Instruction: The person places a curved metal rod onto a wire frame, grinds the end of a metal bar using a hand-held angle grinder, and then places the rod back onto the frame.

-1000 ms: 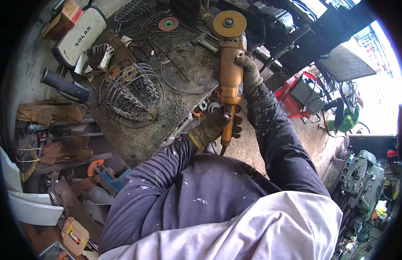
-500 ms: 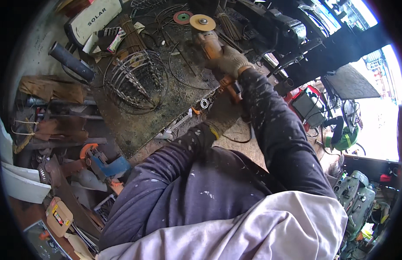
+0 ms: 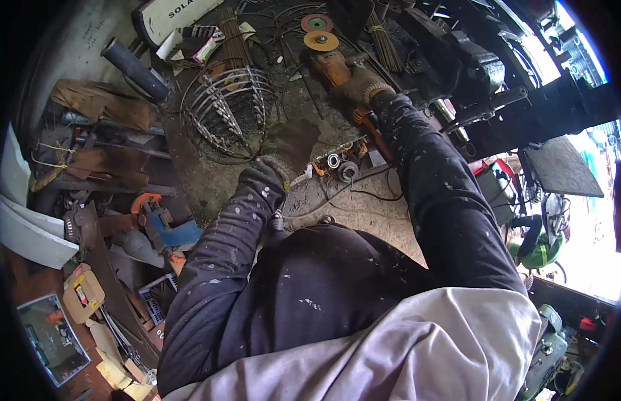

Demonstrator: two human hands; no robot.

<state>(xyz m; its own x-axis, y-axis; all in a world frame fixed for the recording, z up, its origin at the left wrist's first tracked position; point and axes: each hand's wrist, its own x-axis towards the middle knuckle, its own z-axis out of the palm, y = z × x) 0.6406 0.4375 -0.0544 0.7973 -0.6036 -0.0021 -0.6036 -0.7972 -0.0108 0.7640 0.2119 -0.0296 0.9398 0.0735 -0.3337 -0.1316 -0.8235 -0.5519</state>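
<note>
My gloved right hand is wrapped round the body of an orange angle grinder at the far side of the workbench. The grinder's tan disc faces up, next to a green and red disc on the bench. My gloved left hand is over the bench, close to the right side of a rounded cage of bent metal rods. Blur and shadow hide what its fingers are doing.
Bundles of thin rods and loose wire lie at the back of the bench. A dark pipe leans at the left, beside brown leather pieces. Metal rings and a cable lie near the bench's front edge. Heavy dark machinery stands at right.
My left hand has moved from in front of the bench, near the grinder's handle, up and left toward the rod cage. My right hand keeps its hold on the grinder. The view has shifted slightly.
</note>
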